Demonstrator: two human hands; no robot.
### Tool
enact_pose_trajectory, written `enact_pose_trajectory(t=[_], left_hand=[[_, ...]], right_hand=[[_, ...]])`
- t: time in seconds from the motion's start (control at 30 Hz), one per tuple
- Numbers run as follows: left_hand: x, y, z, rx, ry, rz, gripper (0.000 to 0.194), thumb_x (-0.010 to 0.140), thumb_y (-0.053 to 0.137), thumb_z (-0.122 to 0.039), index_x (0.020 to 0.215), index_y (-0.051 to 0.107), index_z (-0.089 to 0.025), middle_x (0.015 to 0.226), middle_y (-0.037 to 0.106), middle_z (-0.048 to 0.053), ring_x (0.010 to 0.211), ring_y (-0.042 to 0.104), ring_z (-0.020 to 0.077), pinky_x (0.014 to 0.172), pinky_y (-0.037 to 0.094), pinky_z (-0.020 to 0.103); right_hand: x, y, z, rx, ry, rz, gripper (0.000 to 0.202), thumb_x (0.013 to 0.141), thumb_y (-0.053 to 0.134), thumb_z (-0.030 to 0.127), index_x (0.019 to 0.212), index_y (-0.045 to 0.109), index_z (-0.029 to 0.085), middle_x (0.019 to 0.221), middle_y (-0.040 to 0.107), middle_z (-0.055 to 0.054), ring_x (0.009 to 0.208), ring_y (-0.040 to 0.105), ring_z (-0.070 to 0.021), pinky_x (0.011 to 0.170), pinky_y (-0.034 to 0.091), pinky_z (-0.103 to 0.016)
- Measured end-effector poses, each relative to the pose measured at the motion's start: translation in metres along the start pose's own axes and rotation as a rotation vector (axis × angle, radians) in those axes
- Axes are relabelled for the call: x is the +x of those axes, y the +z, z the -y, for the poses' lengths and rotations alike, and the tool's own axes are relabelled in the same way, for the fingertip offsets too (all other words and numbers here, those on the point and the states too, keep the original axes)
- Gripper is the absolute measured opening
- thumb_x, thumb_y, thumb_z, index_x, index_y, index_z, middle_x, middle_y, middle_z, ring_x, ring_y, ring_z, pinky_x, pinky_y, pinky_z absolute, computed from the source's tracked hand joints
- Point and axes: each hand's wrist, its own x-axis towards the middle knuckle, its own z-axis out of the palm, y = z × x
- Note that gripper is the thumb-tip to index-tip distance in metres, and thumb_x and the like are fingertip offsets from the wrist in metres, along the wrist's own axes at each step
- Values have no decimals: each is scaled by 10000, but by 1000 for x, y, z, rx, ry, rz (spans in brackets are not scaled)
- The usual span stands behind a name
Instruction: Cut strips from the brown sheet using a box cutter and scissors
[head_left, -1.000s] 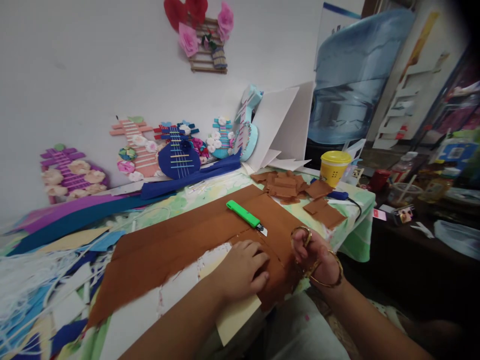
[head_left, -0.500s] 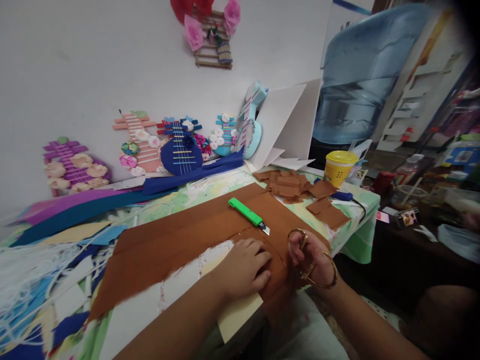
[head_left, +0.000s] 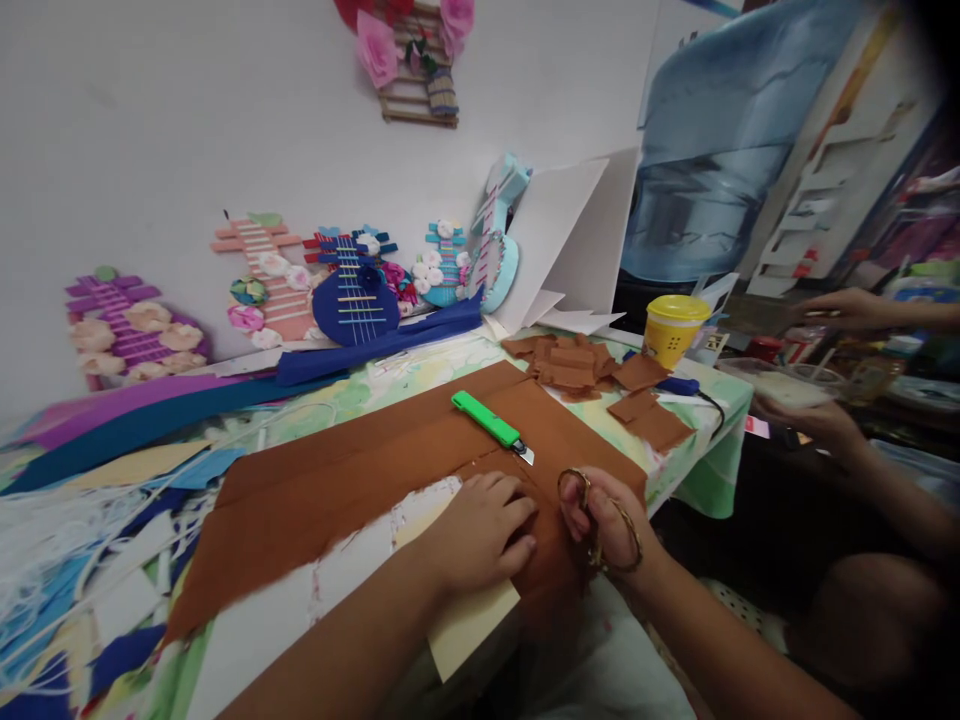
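My left hand [head_left: 480,530] lies flat on a brown sheet [head_left: 330,470], fingers stretched out, its thumb near a cream card [head_left: 474,630] partly under the wrist. My right hand [head_left: 604,520] is closed on gold-handled scissors [head_left: 628,535] over the sheet's near right edge; their blades are hard to see. Beyond my left fingers, a green utility knife [head_left: 487,420] rests on the sheet with its blade out. White board [head_left: 262,635] shows beside the brown sheet's torn-looking near edge.
Brown scraps [head_left: 574,365] and a yellow-lidded cup [head_left: 675,330] are at the back right. Decorated lute-like crafts [head_left: 356,300] lean on the wall. White strings and coloured scraps [head_left: 60,560] cover the left side. At the right, another person's hands [head_left: 817,425] hold a clear bowl.
My right hand has shifted slightly left with the scissors and turned. My left hand stays in place. Another person's arms and a bowl have come into view at the right.
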Motion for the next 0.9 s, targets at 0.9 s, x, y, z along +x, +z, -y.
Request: enact_pose_trajectory(t=[0.9], left_hand=[[0, -2, -1, -11, -3, 4, 221, 774, 501, -306, 963, 536, -196, 983, 503, 53, 921, 449, 230, 794, 353, 352]], right_hand=[[-11, -2, 8, -146, -86, 60, 296, 734, 511, 465, 680, 457, 180, 529, 354, 47, 436, 312, -75, 402, 246, -210]])
